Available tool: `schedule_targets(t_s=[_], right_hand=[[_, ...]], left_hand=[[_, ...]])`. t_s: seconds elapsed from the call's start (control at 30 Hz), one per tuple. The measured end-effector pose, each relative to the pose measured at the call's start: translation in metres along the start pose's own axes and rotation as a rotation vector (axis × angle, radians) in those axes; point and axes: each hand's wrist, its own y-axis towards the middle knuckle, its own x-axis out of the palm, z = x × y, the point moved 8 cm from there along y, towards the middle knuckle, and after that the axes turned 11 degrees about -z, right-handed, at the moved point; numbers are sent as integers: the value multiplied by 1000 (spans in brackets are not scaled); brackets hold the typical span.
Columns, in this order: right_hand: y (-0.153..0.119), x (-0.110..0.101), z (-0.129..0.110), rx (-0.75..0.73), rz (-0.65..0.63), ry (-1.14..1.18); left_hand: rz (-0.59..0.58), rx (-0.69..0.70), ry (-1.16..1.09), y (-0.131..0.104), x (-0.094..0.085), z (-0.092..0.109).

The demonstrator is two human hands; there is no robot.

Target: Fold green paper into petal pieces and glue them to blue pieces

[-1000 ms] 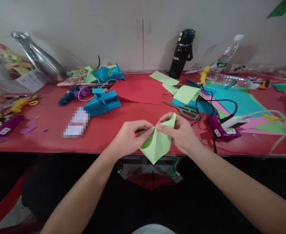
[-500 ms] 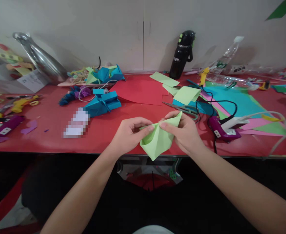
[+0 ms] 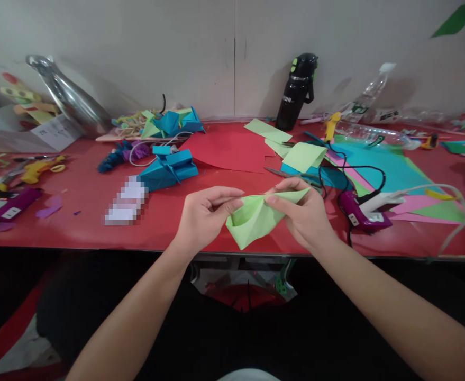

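A folded piece of light green paper (image 3: 252,222) is held up over the front edge of the red table, its lower corner pointing down and a pocket standing open on its left side. My left hand (image 3: 206,217) pinches the paper's upper left edge between thumb and fingers. On the right, my right hand (image 3: 301,214) grips the upper edge, thumb in front and fingers mostly hidden behind. Just beyond that hand lie scissors (image 3: 295,175), partly covered. A folded blue paper model (image 3: 169,169) rests to the left of the hands.
Red paper (image 3: 228,148) and light green sheets (image 3: 301,156) lie behind the hands. A purple power strip (image 3: 365,214) with cables sits at the right. Against the wall stand a black bottle (image 3: 297,92) and a silver flask (image 3: 71,95). A yellow glue gun (image 3: 37,168) lies left.
The green paper has tilted flatter, its right tip swinging down and right and its lower corner rising. My left hand has shifted slightly left; its pocket shows wider.
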Motion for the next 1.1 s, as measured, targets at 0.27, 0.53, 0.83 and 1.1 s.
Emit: schedule_targets(t_s=[0.27, 0.53, 0.83, 1.1], right_hand=[[-2, 0, -10, -45, -34, -63], [-1, 9, -35, -5, -277, -387], [-7, 16, -56, -128, -252, -584], [-10, 19, -51, -113, -215, -569]], left_hand=[[51, 150, 198, -7, -5, 19], [-105, 258, 354, -8, -3, 37], [-182, 82, 190, -10, 8, 40], [-213, -2, 288, -5, 13, 29]])
